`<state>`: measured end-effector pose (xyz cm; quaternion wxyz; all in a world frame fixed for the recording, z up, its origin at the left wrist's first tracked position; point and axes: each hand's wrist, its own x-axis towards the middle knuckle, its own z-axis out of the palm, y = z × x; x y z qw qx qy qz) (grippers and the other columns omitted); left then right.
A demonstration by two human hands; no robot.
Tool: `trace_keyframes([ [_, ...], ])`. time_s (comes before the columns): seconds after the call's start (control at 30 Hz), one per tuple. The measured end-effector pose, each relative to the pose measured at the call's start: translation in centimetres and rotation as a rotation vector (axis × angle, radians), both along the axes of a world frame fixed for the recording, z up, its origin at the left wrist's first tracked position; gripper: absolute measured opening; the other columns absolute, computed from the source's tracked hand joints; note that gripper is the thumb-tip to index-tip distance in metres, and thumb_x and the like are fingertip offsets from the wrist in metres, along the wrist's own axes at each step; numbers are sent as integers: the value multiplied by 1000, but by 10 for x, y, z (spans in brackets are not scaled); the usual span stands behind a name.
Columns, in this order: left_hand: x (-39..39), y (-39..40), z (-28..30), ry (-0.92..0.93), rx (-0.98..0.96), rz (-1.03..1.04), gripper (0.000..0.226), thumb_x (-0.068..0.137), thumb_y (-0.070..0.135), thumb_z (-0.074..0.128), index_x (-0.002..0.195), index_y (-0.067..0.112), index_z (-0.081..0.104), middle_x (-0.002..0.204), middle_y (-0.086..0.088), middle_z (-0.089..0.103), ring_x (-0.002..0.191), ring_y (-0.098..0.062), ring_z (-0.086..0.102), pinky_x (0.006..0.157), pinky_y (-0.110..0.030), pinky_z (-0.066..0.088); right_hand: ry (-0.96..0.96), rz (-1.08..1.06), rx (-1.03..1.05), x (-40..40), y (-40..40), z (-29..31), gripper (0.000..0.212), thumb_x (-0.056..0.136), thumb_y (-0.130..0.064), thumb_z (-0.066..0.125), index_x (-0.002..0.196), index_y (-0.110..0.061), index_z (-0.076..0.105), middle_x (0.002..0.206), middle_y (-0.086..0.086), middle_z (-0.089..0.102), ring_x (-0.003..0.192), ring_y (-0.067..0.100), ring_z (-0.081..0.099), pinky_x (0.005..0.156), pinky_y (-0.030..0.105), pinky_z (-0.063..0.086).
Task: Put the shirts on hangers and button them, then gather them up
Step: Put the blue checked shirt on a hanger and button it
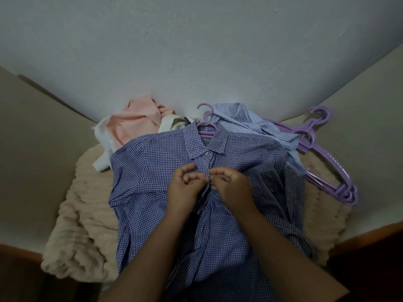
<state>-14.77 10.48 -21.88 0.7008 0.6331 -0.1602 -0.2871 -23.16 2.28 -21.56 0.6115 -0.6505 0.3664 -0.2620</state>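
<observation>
A blue-and-white checked shirt [152, 171] lies face up on a beige fluffy blanket [82, 225], with a purple hanger [206, 125] inside its collar and the hook pointing away from me. My left hand [185, 188] pinches the left edge of the shirt's front placket. My right hand [231, 184] pinches the right edge beside it, a little below the collar. Both sets of fingertips meet at the placket; the button itself is hidden by them.
A pink shirt [135, 120] and a pale cream garment [172, 124] are bunched at the back left. A light blue striped shirt [246, 120] lies at the back right next to a stack of several purple hangers [327, 166]. A grey wall stands behind.
</observation>
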Motion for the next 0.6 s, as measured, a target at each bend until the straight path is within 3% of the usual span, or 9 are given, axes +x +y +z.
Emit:
trace_keyframes([
  [0.1,0,0,0,-56,37,-4,37,80,-2,71,109,13,55,79,-3,68,70,-9,66,67,-18,55,19,14,-60,0,0,3,18,86,-11,66,103,-7,71,92,2,72,87,13,68,80,27,56],
  [0.3,1,0,0,-38,73,-12,37,79,2,73,110,14,56,81,-2,72,79,-13,70,74,-20,56,-7,-50,26,5,-7,0,20,87,-4,63,106,-3,68,77,-5,67,69,8,66,63,17,55],
  [0.47,12,-8,7,330,18,-32,34,84,-2,67,115,4,54,87,-7,72,75,-14,71,68,-21,56,0,-27,-91,6,-13,-3,13,86,-7,64,98,-10,68,85,0,69,84,12,67,74,21,54],
  [0.53,14,-9,7,286,88,-57,37,85,1,67,119,6,53,90,-6,71,75,-14,70,66,-21,55,35,-7,-129,6,-17,-2,13,88,-9,63,99,-12,67,86,-1,68,82,16,67,71,25,54],
  [0.6,15,-6,4,110,194,-71,40,85,5,68,122,8,52,86,-3,69,77,-14,67,69,-23,55,84,-1,-122,2,-18,-2,17,90,-11,60,106,-12,65,87,-1,68,79,24,66,69,36,53],
])
